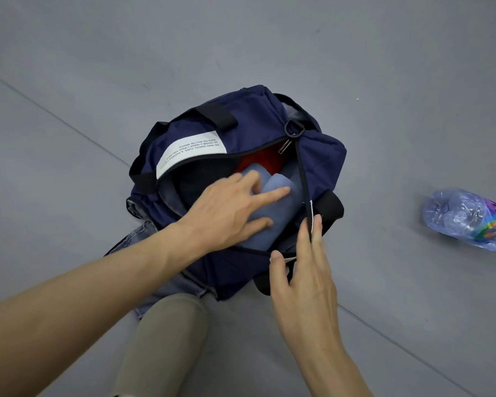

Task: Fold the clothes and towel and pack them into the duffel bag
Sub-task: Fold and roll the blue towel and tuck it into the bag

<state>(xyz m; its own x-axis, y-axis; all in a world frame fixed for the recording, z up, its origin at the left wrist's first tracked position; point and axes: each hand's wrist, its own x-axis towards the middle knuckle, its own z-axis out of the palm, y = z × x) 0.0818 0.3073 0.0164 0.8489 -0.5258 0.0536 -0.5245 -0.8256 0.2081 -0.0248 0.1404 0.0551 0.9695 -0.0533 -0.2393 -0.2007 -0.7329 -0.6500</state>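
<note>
Left hand (224, 213): fingers spread flat, pressing the blue towel (272, 207) down.
Right hand (301, 270): fingers pinching the duffel bag (321, 156) rim, keeping it open.

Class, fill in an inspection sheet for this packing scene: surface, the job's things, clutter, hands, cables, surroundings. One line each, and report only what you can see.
Surface: grey floor with straight seams.
Job's things: navy duffel bag unzipped; folded blue towel lies inside on top, red garment and a dark item beneath it; denim sticks out from under the bag, not packed.
Clutter: plastic bottle lying on its side, apart from the bag.
Hands: left hand flat on the towel, fingers spread; right hand holds the bag's zipper edge.
Cables: nothing seen.
Surroundings: person's knee in beige trousers near the bag.
</note>
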